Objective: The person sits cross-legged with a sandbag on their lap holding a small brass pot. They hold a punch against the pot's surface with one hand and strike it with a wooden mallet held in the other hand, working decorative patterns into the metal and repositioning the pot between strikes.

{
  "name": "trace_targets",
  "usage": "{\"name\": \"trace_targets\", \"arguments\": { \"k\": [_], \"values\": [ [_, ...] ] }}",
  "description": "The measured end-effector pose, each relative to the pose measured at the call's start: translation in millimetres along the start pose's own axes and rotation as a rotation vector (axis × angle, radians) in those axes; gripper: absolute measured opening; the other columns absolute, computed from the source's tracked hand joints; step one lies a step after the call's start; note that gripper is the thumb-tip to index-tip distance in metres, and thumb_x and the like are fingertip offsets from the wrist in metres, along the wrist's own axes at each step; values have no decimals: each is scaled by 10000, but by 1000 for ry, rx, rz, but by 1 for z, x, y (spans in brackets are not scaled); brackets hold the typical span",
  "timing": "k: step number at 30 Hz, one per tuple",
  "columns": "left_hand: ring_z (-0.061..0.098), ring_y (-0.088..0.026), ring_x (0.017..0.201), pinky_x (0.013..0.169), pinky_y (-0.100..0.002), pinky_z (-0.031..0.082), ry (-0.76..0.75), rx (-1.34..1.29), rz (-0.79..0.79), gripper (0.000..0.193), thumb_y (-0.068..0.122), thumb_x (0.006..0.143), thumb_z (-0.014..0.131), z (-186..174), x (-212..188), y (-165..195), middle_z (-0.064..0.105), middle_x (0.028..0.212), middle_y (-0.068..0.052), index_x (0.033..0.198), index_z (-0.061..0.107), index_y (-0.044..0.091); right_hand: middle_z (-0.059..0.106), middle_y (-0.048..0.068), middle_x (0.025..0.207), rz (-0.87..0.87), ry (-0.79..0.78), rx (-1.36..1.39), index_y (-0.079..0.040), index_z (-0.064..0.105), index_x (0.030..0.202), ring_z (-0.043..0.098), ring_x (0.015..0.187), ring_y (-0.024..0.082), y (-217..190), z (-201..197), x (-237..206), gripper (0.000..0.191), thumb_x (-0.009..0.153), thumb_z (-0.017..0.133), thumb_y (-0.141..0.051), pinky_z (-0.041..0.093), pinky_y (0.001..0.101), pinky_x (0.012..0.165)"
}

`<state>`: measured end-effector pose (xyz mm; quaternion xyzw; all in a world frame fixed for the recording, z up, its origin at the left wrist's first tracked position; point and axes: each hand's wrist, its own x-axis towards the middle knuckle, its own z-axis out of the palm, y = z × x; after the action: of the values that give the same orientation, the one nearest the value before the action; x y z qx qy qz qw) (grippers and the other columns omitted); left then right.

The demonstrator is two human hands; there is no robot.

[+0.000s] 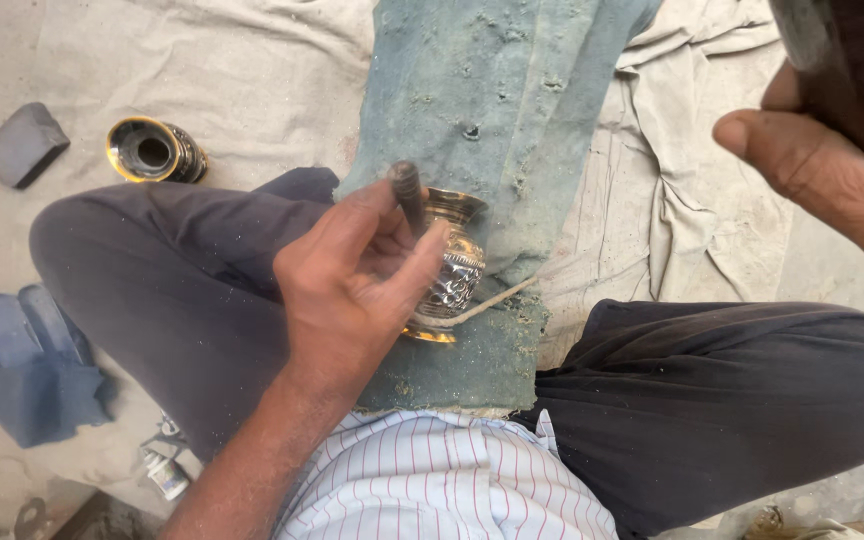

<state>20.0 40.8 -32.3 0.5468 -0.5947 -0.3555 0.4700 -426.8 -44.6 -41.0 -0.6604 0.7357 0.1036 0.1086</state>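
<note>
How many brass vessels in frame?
2. One small engraved brass pot under the left hand on the blue-green cloth; one dark brass-rimmed pot on its side, upper left.

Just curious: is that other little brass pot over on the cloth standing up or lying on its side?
Lying on its side: the second brass pot shows its round open mouth toward the camera.

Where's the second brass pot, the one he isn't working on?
In the head view, the second brass pot lies on its side at upper left on the cloth, right of a dark stone and above the person's left knee.
</note>
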Motion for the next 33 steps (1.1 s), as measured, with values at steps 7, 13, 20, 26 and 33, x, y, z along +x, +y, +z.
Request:
{"name": "trace_targets", "arguments": {
  "k": [7, 13, 20, 26, 33],
  "values": [
    [708, -93, 786, 680, -219, 622, -8, -14, 30, 314, 113, 933, 806, 0, 0, -1, 705, 889, -67, 1170, 665, -36, 749, 111, 948, -205, 373, -624, 3, 705, 1154, 734, 841, 179, 10, 32, 54, 656, 996, 617, -627, 593, 295, 643],
    [699, -92, 787, 686, -213, 631, -18, -57, 11, 303, 105, 939, 799, 0, 0, -4, 697, 884, -66, 1176, 670, -33, 734, 136, 976, -130, 89, -2, -10, 688, 1237, 727, 833, 214, -18, -37, -1, 565, 966, 641, -503, 593, 321, 705],
    [699, -84, 799, 694, -205, 616, 39, -20, 79, 275, 86, 946, 809, 5, -3, -3, 700, 905, -51, 1160, 673, -22, 717, 164, 1008, -519, 105, -110, -24, 669, 1333, 719, 824, 255, -139, -124, -67, 523, 930, 669, -357, 594, 350, 778],
    [689, -52, 798, 706, -187, 612, 31, -272, -33, 200, 71, 993, 767, -4, -3, 4, 698, 939, -36, 1145, 667, -11, 753, 116, 1055, -85, -157, 423, -74, 701, 1272, 753, 927, 241, -99, -107, -38, 491, 924, 689, -421, 583, 357, 847],
    [688, -75, 795, 687, -201, 613, -32, -124, -8, 194, 88, 950, 789, -2, 3, 1, 691, 890, -49, 1055, 663, -16, 673, 252, 964, -73, -66, 460, 20, 607, 1273, 743, 897, 335, -62, -105, -29, 540, 999, 671, -441, 641, 462, 795]
  ]
}}
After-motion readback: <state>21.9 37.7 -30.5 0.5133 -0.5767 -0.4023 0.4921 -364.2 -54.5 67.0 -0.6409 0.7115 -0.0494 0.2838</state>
